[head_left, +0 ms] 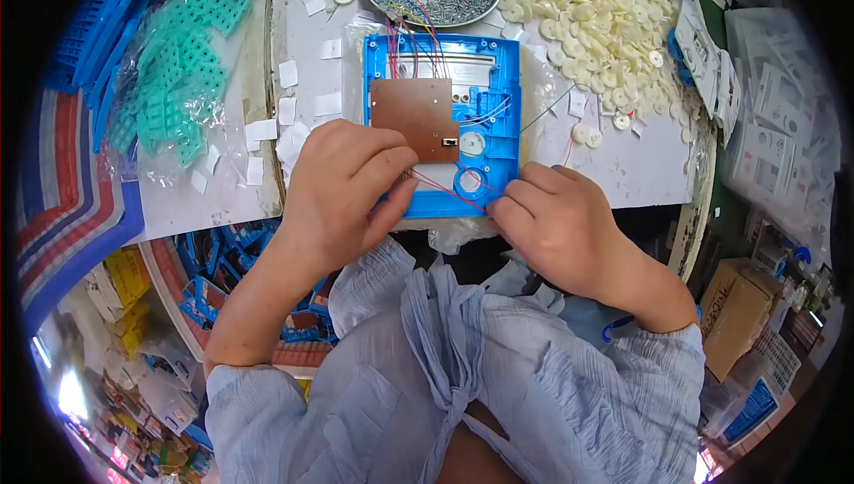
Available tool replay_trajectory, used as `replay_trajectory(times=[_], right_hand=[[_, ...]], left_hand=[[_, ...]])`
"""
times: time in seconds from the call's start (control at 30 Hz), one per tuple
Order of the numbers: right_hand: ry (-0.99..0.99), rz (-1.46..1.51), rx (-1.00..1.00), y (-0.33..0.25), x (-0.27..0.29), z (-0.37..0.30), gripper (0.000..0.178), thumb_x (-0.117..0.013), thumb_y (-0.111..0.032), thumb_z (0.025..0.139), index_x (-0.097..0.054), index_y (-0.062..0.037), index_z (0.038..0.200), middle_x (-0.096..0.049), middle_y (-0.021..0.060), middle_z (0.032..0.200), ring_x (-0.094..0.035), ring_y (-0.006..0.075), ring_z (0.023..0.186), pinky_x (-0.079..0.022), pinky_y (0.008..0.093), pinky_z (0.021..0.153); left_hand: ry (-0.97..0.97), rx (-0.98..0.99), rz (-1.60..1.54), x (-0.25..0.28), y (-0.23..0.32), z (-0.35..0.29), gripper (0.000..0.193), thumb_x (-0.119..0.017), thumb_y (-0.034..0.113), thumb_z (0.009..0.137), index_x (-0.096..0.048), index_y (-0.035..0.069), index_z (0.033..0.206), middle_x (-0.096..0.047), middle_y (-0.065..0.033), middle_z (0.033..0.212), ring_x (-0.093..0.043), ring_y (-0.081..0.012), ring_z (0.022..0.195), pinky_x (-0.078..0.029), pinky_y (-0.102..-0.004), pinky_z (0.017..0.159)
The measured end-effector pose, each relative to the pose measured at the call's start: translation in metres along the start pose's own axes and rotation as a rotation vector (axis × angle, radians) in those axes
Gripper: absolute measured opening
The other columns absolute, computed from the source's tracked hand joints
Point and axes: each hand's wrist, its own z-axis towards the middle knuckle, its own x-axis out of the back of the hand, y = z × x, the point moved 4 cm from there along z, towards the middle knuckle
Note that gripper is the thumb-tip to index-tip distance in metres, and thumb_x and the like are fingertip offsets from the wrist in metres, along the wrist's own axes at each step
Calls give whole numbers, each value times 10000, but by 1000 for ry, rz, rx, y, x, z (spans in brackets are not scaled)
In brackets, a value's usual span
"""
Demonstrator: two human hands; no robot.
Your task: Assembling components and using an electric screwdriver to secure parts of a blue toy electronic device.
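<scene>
Past grey sleeves [656, 375], left hand [342, 181] and right hand [553, 228] curl, pinching red wires [452, 191].

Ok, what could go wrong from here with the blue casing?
The thin red wires run between the left hand and the right hand, so a hard tug might break one. The brown board lies over part of the blue casing and could pinch a wire if pressed down. The casing sits near the table's front edge, so a nudge might tip it.

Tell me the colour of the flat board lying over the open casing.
The flat board is brown; the head view shows it best.
</scene>
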Motion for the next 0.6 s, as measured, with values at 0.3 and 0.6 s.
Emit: replay_trajectory(times=[0.3, 0.6], right_hand=[[219, 184, 34, 26, -20, -19, 151, -801, -149, 793, -676, -105, 864, -567, 5, 706, -546, 195, 655, -394, 348, 622], [287, 432, -50, 44, -36, -33, 157, -829, -166, 818, -750, -116, 944, -611, 0, 705, -567, 191, 637, -394, 344, 654]], left_hand=[[9, 42, 100, -1, 1, -10, 250, -761, 57, 773, -690, 97, 1009, -685, -67, 1095, -650, -257, 980, -405, -462, 960], [-37, -138, 93, -48, 47, -9, 425, -777, 167, 737, -735, 155, 1160, -677, 29, 1141, -634, -181, 1002, -295, -560, 1092]])
